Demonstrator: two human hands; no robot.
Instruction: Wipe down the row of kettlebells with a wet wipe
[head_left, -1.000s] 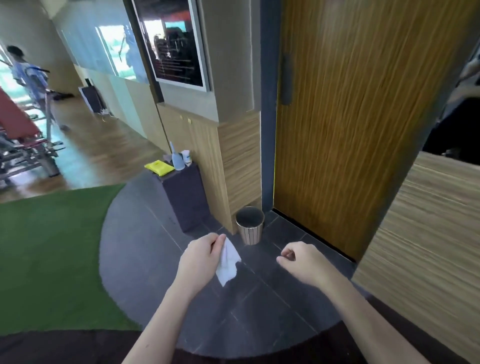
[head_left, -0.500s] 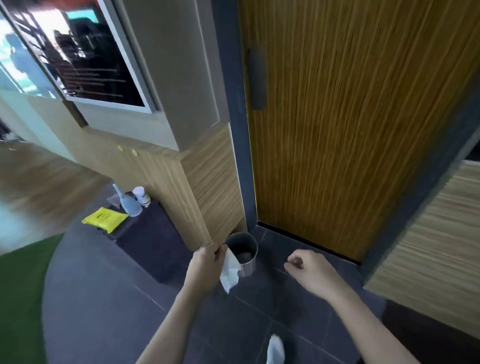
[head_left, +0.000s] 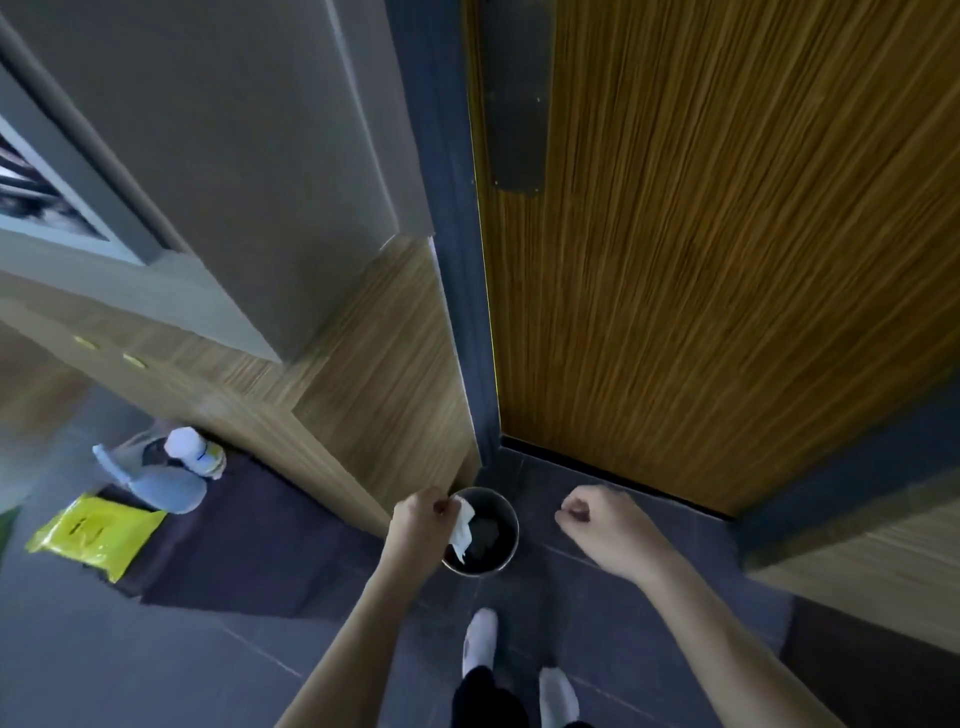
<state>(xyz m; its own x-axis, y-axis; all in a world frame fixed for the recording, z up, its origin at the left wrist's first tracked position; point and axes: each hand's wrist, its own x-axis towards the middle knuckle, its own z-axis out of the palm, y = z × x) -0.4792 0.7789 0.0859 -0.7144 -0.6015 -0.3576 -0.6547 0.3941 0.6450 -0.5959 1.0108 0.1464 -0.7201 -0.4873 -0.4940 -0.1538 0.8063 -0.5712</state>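
left hand (head_left: 421, 527) pinching the wet wipe (head_left: 462, 530), it's dangling over the bin's (head_left: 511, 545) left rim | right hand (head_left: 605, 525) curling up empty, just beside the bin

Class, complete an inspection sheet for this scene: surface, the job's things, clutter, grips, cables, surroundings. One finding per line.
Surface: dark tiled floor.
Job's things: white wet wipe hanging over the open metal bin; kettlebells not seen.
Clutter: yellow wipe pack, spray bottle and small white bottle on a dark stand.
Grips: left hand pinches the wipe; right hand curled, holding nothing.
Cables: nothing seen.
Surroundings: wooden door, wood-panelled wall.
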